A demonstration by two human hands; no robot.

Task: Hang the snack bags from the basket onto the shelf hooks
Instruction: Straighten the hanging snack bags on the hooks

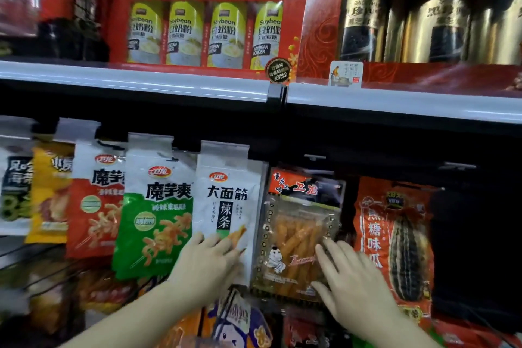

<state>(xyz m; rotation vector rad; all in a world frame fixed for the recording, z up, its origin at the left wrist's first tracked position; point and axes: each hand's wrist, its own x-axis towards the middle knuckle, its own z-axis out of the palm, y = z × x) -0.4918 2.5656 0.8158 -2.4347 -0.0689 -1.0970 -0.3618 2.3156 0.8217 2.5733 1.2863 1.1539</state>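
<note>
Head view: both hands lie flat with straight fingers, left hand on the white bag, right hand on the clear bag, likely settling them flush under the shelf hooks.

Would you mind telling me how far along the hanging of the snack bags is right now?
Done: a row of bags hangs already, including the green konjac bag and the orange sunflower seed bag. In hand: the left hand rests on the white spicy strip bag, and the right hand on the clear spicy strip bag, both flat. Left: more packets lie below; how many is unclear.
</note>
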